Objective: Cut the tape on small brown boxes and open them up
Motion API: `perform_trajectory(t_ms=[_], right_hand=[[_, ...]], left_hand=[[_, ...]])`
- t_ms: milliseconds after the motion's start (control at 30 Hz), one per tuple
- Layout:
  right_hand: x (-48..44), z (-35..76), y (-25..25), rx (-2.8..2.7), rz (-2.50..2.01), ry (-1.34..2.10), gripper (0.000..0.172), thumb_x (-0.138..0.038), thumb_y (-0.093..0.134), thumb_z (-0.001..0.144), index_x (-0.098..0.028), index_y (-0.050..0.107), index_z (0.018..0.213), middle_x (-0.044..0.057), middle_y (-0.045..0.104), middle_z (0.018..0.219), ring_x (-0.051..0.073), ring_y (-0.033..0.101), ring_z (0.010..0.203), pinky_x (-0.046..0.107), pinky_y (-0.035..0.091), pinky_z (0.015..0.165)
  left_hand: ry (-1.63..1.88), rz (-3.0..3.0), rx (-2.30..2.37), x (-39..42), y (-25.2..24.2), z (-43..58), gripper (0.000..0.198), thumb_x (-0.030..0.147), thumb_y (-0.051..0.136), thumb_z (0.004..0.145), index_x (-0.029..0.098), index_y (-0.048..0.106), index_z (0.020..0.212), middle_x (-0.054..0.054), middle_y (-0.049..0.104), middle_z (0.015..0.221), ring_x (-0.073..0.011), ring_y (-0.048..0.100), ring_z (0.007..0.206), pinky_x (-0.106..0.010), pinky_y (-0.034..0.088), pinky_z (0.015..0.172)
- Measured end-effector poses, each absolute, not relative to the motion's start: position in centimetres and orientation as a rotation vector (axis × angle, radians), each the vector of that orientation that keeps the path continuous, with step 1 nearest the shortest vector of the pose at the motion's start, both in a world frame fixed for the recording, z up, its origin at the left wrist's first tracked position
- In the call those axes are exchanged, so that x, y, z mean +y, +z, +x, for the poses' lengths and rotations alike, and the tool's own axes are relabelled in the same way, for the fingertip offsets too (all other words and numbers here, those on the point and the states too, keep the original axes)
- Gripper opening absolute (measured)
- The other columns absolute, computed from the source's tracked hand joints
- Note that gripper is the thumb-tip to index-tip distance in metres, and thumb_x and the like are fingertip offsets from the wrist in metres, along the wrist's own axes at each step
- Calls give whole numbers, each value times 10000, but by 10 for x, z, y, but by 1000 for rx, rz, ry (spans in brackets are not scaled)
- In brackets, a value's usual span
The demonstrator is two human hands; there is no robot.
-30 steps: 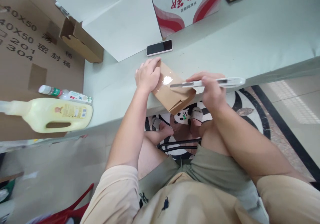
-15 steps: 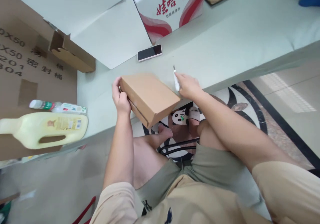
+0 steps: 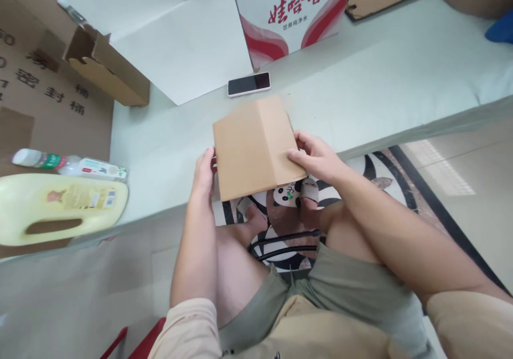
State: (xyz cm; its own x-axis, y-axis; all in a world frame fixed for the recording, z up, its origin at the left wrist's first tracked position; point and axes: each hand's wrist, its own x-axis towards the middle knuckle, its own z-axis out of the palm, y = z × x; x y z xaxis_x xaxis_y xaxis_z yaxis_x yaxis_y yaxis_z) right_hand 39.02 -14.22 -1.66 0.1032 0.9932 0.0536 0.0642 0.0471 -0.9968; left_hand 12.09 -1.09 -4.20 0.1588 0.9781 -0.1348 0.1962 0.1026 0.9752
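Note:
A small brown cardboard box [image 3: 246,153] is held tilted above the near edge of the table, its upper side smeared by motion. My left hand [image 3: 205,171] grips its left edge, fingers partly hidden behind the cardboard. At the right edge, my right hand [image 3: 315,156] has the thumb on the face of the box and the other fingers curled beside it. The white craft knife seen earlier does not show now; the inside of the right hand is hidden. Just beyond the box lies a phone [image 3: 249,84] on the table.
A white carton with red print [image 3: 294,20] and a white sheet or panel [image 3: 184,44] stand at the back. On the left are an open cardboard box [image 3: 116,73], a plastic bottle [image 3: 72,162] and a yellow jug [image 3: 92,196]. The green-covered table [image 3: 393,65] stretches right.
My right hand has come to the box's right edge, and the white craft knife has gone out of sight. The box has turned, with a broad face now toward me. The view has shifted slightly.

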Motion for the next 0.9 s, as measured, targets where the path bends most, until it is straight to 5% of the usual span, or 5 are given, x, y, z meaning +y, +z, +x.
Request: perform_trajectory(t_ms=[200, 300, 433, 667, 900], right_hand=[[-121, 379, -24, -913, -1228, 1054, 309, -534, 627, 855, -254, 556, 963, 31, 730, 971, 206, 685, 905, 357, 573, 799], [-109, 376, -27, -831, -1289, 1018, 292, -536, 582, 876, -265, 563, 986, 29, 740, 1012, 227, 694, 960, 401, 577, 874], [-108, 375, -29, -805, -1382, 944, 358, -546, 544, 899, -279, 631, 1121, 32, 731, 1194, 270, 645, 1196, 461, 540, 1037], [-115, 376, -29, -883, -1438, 780, 539, -706, 562, 867, -288, 673, 1189, 41, 675, 1375, 311, 549, 1369, 519, 451, 1168], [-106, 364, -37, -1130, -1253, 978, 734, -797, 465, 857, -250, 585, 1331, 101, 646, 1407, 310, 552, 1383, 523, 482, 1140]], left_hand=[[986, 1228, 1198, -22, -35, 121, 475, 599, 687, 780, 206, 698, 1048, -79, 726, 1028, -140, 617, 731, -249, 424, 561], [954, 1202, 1169, -32, -36, 123, 514, 623, 704, 762, 211, 689, 1069, -88, 747, 1090, -229, 691, 988, -314, 534, 784], [885, 1177, 1097, -33, -47, 122, 602, 647, 785, 686, 182, 675, 1054, -107, 758, 1087, -287, 676, 1148, -385, 502, 1009], [1072, 1024, 801, -28, -58, 126, 808, 572, 958, 461, 234, 573, 1085, -59, 734, 1035, -229, 741, 934, -340, 590, 847], [1444, 940, 1037, -17, -57, 119, 958, 509, 958, 505, 284, 459, 1292, -81, 679, 1169, -241, 707, 1057, -341, 567, 886]])
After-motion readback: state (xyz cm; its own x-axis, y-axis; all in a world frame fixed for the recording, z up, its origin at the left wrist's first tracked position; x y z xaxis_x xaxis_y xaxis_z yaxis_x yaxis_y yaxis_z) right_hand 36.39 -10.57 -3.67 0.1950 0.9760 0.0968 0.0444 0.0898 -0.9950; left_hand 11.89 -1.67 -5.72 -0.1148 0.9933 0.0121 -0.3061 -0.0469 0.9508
